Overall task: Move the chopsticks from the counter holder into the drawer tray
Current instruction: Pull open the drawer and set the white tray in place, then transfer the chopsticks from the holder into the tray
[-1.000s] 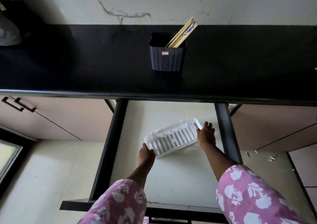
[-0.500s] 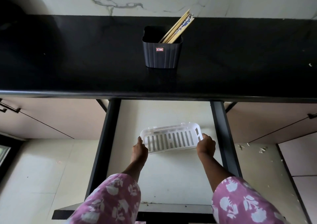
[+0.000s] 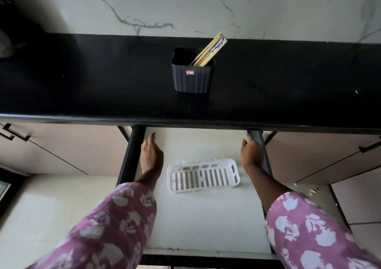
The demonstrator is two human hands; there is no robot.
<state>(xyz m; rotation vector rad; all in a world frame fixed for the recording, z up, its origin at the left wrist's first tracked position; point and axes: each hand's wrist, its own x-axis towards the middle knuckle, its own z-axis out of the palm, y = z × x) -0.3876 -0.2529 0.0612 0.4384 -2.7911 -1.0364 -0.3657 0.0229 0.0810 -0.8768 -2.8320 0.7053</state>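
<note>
Both hands: left hand (image 3: 151, 155), right hand (image 3: 250, 152) empty, fingers loose, beside drawer tray (image 3: 203, 176).
Chopsticks (image 3: 210, 51): leaning in black holder (image 3: 192, 77); pinch whole bundle near tops.

The scene is viewed from a single wide-angle camera worn on the head, aimed forward and steeply down. The open drawer (image 3: 202, 217) is seen nearest, the black desk (image 3: 103, 87) beyond it, and the marble wall (image 3: 185, 4) farthest.

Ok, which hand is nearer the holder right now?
Left, by a little. The left hand is over the drawer's left side, below and left of the holder; the right hand is by the drawer's right rail, below and further right.
</note>
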